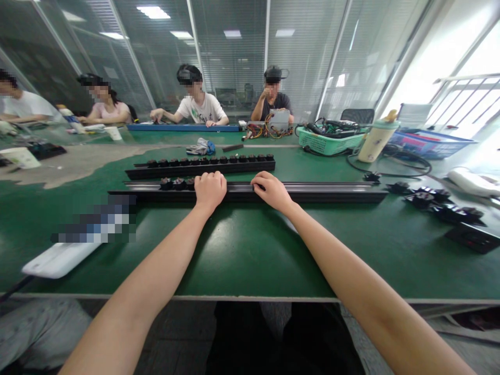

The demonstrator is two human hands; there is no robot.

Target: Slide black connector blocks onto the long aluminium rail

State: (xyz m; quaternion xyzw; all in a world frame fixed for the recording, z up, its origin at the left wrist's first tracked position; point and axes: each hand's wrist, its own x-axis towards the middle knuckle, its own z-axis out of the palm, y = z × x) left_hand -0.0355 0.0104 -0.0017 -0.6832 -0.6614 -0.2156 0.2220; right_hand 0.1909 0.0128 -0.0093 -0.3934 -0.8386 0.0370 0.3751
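Hands (210, 191) (271, 191) on black rail (332, 196), middle hidden, pixelated patch (96, 219) left

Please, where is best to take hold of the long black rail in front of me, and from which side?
Come from your near side, left hand and right hand spread along the bare stretch of the long black rail. It lies flat and is very long, so spread holds should keep it level; black fittings crowd its left part.

I had open mat (242, 250) on the near side of the rail (332, 194), only a narrow gap before the socket strip (199, 169) beyond it, and loose sockets (424, 198) obstructing passage rightward.
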